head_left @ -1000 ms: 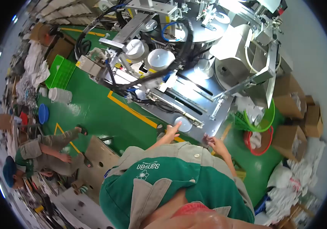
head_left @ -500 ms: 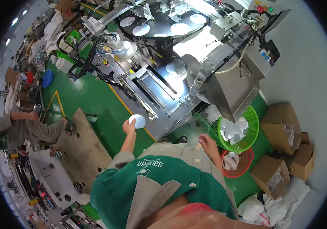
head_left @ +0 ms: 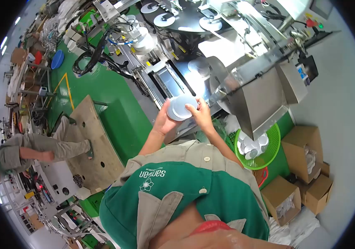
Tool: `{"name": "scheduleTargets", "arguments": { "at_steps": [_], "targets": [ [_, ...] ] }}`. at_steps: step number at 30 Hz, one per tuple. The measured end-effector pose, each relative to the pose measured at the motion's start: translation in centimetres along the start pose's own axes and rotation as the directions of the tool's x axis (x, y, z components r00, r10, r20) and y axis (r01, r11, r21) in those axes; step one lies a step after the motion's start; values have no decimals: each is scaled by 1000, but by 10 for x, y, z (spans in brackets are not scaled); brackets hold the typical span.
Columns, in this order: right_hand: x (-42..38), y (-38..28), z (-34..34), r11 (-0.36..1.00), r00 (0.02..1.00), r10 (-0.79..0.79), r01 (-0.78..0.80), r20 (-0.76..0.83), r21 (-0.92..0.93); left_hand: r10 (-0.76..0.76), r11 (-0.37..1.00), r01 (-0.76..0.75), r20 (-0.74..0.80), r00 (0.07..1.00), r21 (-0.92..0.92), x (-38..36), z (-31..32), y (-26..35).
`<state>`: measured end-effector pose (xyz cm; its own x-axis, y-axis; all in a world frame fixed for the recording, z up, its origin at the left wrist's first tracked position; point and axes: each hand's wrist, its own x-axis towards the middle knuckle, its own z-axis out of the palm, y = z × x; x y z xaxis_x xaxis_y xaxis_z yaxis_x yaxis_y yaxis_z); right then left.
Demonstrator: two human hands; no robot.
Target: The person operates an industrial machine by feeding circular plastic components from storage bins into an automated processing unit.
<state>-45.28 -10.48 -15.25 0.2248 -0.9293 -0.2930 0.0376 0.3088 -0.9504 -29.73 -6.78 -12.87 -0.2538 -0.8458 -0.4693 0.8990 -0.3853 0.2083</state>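
Two overlapping pale round discs (head_left: 184,106) are held between my hands in front of the machine's slotted plate. My left hand (head_left: 165,120) grips them from the left side, its fingers partly hidden behind the discs. On the right, my right hand (head_left: 201,114) pinches the edge of the front disc, thumb on its face. Beyond the discs lies the machine's metal slide (head_left: 167,81). A dark rotary table (head_left: 185,20) with round discs on it is at the top.
A green basket (head_left: 273,155) of discs stands at the right above a red basket (head_left: 263,176). Cardboard boxes (head_left: 300,143) are farther right. A metal chute (head_left: 260,103) juts out nearby. At the left, another person (head_left: 32,149) is by a wooden board (head_left: 96,141).
My left hand has moved right and up with its disc. My right hand has risen from near the baskets to the discs. The other person has shifted, and the view has turned slightly.
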Motion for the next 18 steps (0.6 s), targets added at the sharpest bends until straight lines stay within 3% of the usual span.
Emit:
{"name": "scheduleTargets", "arguments": {
  "at_steps": [1, 3, 4, 7, 9, 11, 13, 16, 17, 18],
  "targets": [
    [10, 11, 1, 999, 998, -12, 9, -64, -46, -9, 1000, 10, 68, 998, -20, 6, -3, 1],
    [30, 22, -3, 995, 995, -80, 76, -59, -68, 13, 999, -15, 55, 998, 41, 16, -11, 11],
    [39, 24, 0, 994, 984, -94, 85, -149, -67, 39, 999, -40, 22, 999, 33, 19, -13, 17],
    [54, 14, -1, 962, 964, 50, 23, -261, 270, 103, 992, -98, -68, 992, 78, 32, -25, 35],
    [60, 5, 9, 943, 978, 77, -9, -194, 334, 160, 966, -130, -121, 980, 223, 41, -31, 42],
    [65, 14, 15, 965, 993, 98, -78, -68, 250, 219, 926, -153, -161, 962, 346, 49, -32, 43],
    [73, 21, 21, 957, 996, 95, -90, -3, 275, 200, 920, -110, -209, 957, 376, 56, -28, 45],
    [83, 24, 20, 872, 976, 139, -40, -169, 487, 149, 967, -113, -150, 977, 230, 62, -18, 58],
    [85, 25, 18, 899, 972, 144, -49, -187, 436, 111, 987, -94, -128, 986, 133, 61, -16, 63],
    [88, 23, 18, 922, 968, 146, -58, -205, 382, 118, 981, -96, -121, 986, 170, 62, -17, 66]
  ]
}}
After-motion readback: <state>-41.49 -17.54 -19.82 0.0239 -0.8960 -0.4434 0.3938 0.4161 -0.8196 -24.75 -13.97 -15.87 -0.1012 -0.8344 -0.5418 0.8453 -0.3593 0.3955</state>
